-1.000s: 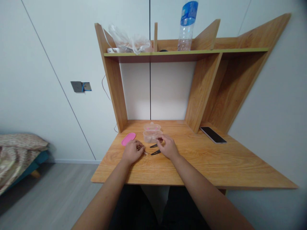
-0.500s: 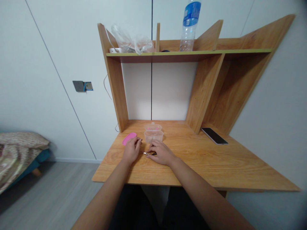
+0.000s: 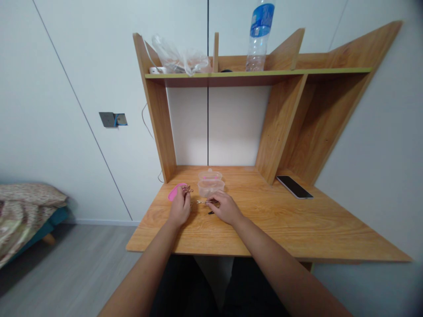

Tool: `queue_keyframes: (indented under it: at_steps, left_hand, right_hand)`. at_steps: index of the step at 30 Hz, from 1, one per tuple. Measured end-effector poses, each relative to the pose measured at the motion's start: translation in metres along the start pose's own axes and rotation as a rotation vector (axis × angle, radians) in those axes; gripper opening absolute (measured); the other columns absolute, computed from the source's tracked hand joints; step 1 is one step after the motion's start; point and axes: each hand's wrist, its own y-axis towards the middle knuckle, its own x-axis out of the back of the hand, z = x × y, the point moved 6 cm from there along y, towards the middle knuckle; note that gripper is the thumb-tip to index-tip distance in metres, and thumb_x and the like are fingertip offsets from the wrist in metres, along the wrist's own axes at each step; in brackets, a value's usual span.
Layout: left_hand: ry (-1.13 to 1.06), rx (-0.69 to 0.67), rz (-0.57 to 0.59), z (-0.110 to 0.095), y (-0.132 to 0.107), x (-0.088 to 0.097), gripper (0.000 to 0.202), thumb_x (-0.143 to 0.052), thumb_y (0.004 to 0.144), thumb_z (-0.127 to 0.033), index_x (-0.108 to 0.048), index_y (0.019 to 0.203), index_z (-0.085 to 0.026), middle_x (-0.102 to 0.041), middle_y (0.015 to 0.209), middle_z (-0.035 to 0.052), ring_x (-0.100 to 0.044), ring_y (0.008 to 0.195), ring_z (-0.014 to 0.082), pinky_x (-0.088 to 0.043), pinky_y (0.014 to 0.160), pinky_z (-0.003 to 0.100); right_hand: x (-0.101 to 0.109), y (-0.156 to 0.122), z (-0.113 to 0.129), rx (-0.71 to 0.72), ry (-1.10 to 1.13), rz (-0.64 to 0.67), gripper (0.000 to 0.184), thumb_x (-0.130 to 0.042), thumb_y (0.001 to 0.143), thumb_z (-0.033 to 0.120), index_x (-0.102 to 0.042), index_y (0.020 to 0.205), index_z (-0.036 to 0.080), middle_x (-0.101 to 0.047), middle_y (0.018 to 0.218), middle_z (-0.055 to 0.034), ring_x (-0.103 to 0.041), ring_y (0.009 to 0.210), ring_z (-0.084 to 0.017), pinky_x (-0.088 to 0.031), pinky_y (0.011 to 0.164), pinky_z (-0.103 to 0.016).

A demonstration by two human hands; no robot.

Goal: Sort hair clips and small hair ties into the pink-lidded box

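The right hand (image 3: 227, 208), nearer the body half a second ago, now pinches a thin pale clip (image 3: 201, 201) toward the left hand (image 3: 180, 210), whose fingers grip coppery pieces (image 3: 189, 189), so both seem occupied, with the clear box (image 3: 206, 190) just beyond.

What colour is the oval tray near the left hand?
The oval tray is pink; the head view shows it.

Bottle (image 3: 261, 33) and plastic bag (image 3: 181, 58) on shelf (image 3: 231, 79); dark-screened phone (image 3: 294, 187) flat on desk (image 3: 307, 224).
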Motion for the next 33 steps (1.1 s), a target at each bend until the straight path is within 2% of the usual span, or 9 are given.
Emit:
queue_keyframes:
  at_steps: [4, 7, 11, 15, 18, 22, 28, 31, 33]
  left_hand:
    - [-0.038, -0.034, 0.084, 0.0, 0.0, -0.007, 0.021, -0.041, 0.1, -0.027, -0.045, 0.12, -0.02, -0.069, 0.109, 0.0102, -0.067, 0.102, 0.0204, -0.051, 0.09, 0.036]
    - [-0.06, -0.044, 0.126, 0.0, 0.0, -0.01, 0.016, -0.043, 0.099, -0.025, -0.047, 0.114, -0.021, -0.07, 0.111, 0.0107, -0.069, 0.099, 0.0205, -0.053, 0.089, 0.037]
    - [-0.059, -0.06, 0.136, -0.004, 0.001, -0.009, 0.014, -0.048, 0.096, -0.024, -0.057, 0.106, -0.021, -0.07, 0.112, 0.0113, -0.067, 0.102, 0.0225, -0.053, 0.092, 0.04]
    - [-0.047, -0.09, 0.135, -0.007, 0.003, -0.007, 0.014, -0.053, 0.093, -0.023, -0.066, 0.093, -0.02, -0.068, 0.103, 0.0104, -0.065, 0.099, 0.0224, -0.053, 0.091, 0.038]
    - [-0.058, -0.087, 0.151, -0.007, 0.002, -0.008, 0.012, -0.057, 0.091, -0.024, -0.068, 0.094, -0.02, -0.07, 0.099, 0.0087, -0.066, 0.094, 0.0211, -0.054, 0.087, 0.035]
    - [-0.089, -0.057, 0.18, -0.006, -0.002, -0.012, 0.011, -0.062, 0.09, -0.028, -0.065, 0.097, -0.02, -0.073, 0.097, 0.0062, -0.069, 0.088, 0.0188, -0.055, 0.079, 0.031]
    - [-0.096, -0.019, 0.168, -0.005, -0.003, -0.012, 0.03, -0.067, 0.088, -0.032, -0.05, 0.111, -0.02, -0.073, 0.086, 0.0024, -0.07, 0.075, 0.0166, -0.053, 0.065, 0.025]
    - [-0.068, -0.039, 0.166, -0.009, -0.003, -0.01, 0.017, -0.065, 0.089, -0.031, -0.057, 0.099, -0.02, -0.071, 0.084, 0.0024, -0.067, 0.074, 0.0162, -0.05, 0.065, 0.025]
    - [-0.051, -0.061, 0.177, -0.011, -0.004, -0.009, 0.01, -0.062, 0.09, -0.029, -0.062, 0.09, -0.019, -0.071, 0.085, 0.0033, -0.066, 0.075, 0.0163, -0.05, 0.066, 0.026]
  right_hand:
    - [0.003, -0.001, -0.003, -0.034, 0.047, -0.059, 0.002, -0.066, 0.087, 0.021, -0.065, 0.086, 0.022, -0.07, 0.093, -0.0048, -0.065, 0.092, -0.021, -0.052, 0.085, -0.035]
    - [0.002, -0.004, -0.004, -0.066, 0.082, -0.083, 0.002, -0.065, 0.087, 0.022, -0.063, 0.086, 0.023, -0.072, 0.093, -0.004, -0.067, 0.086, -0.019, -0.053, 0.078, -0.032]
    - [0.001, -0.004, -0.005, -0.094, 0.103, -0.091, 0.003, -0.063, 0.087, 0.022, -0.065, 0.088, 0.023, -0.07, 0.082, -0.0015, -0.065, 0.074, -0.018, -0.052, 0.071, -0.029]
    - [0.003, -0.002, -0.004, -0.092, 0.132, -0.085, 0.006, -0.063, 0.086, 0.02, -0.068, 0.088, 0.022, -0.068, 0.085, -0.0029, -0.064, 0.08, -0.019, -0.051, 0.074, -0.03]
    - [0.002, -0.002, -0.005, -0.104, 0.166, -0.069, 0.008, -0.062, 0.088, 0.02, -0.07, 0.089, 0.022, -0.066, 0.089, -0.004, -0.063, 0.08, -0.017, -0.051, 0.072, -0.029]
    - [-0.003, -0.002, -0.009, -0.149, 0.225, -0.04, 0.008, -0.061, 0.091, 0.025, -0.068, 0.093, 0.022, -0.068, 0.091, -0.0034, -0.063, 0.071, -0.015, -0.051, 0.065, -0.027]
    - [-0.01, -0.004, -0.014, -0.198, 0.325, 0.005, 0.021, -0.055, 0.096, 0.028, -0.058, 0.116, 0.023, -0.073, 0.085, -0.0008, -0.069, 0.07, -0.016, -0.055, 0.066, -0.027]
    - [-0.01, -0.005, -0.018, -0.21, 0.335, -0.014, 0.032, -0.055, 0.095, 0.027, -0.052, 0.127, 0.025, -0.072, 0.085, 0.0, -0.069, 0.066, -0.015, -0.055, 0.063, -0.026]
    - [-0.011, -0.005, -0.021, -0.206, 0.334, -0.016, 0.023, -0.052, 0.097, 0.027, -0.059, 0.119, 0.025, -0.071, 0.085, 0.0, -0.066, 0.06, -0.014, -0.054, 0.058, -0.025]
